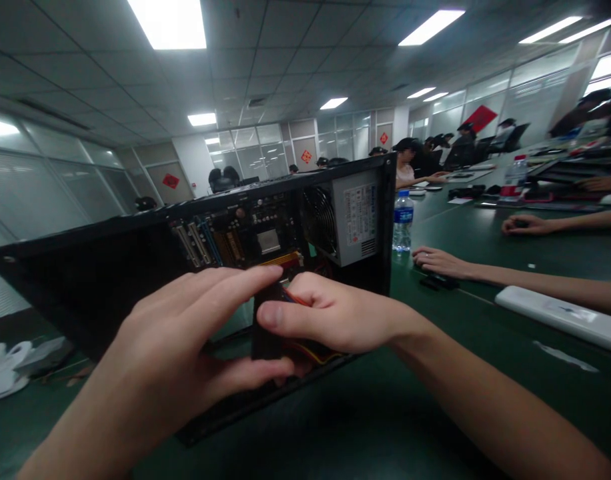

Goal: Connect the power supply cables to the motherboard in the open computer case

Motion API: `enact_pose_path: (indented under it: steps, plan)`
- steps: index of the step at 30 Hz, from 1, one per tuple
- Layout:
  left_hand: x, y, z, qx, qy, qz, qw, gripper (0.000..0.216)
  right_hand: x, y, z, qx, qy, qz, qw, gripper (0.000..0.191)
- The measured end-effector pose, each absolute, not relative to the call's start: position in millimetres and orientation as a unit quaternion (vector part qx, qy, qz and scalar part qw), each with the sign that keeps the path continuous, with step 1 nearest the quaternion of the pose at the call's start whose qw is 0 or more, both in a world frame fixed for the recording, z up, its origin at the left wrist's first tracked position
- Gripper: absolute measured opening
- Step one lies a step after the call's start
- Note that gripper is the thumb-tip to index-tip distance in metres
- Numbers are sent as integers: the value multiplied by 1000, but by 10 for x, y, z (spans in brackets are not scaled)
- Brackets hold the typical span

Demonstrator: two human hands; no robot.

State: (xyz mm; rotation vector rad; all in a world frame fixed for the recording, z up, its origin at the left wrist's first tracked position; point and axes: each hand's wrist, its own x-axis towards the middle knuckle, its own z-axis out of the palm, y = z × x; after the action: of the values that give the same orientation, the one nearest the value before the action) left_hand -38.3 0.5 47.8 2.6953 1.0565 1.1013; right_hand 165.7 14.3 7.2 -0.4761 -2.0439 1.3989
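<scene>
An open black computer case (85, 280) lies on its side on the green table (435, 387), showing a motherboard (235, 240) and a grey power supply with a fan (343, 217). My left hand (185, 340) reaches into the case with thumb and fingers closed round a black part (265, 333) near the front edge. My right hand (325, 313) is curled in a pinch on the same black part, among red, orange and yellow wires (305, 350).
A water bottle (402, 222) stands just right of the case. Other people's hands and forearms (465, 267) rest on the table to the right, beside a white flat object (560, 317). White items (5, 370) lie at far left. More people sit further back.
</scene>
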Motion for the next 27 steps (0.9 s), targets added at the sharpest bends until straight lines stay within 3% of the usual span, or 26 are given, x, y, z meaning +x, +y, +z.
enact_pose_path:
  steps: [4,9,13,27]
  plan:
    - [-402,43,466,893,298,334,-49,50,1617,143,56,-179,-768,538,299,66]
    - [-417,71,408,875,311,366,-68,45,1629,189,68,-169,-751,536,347,46]
    - [-415,114,374,858,323,390,-84,43,1709,240,93,-185,-753,526,349,41]
    - [-463,214,391,864,328,380,-36,49,1683,202,137,-197,-760,509,352,34]
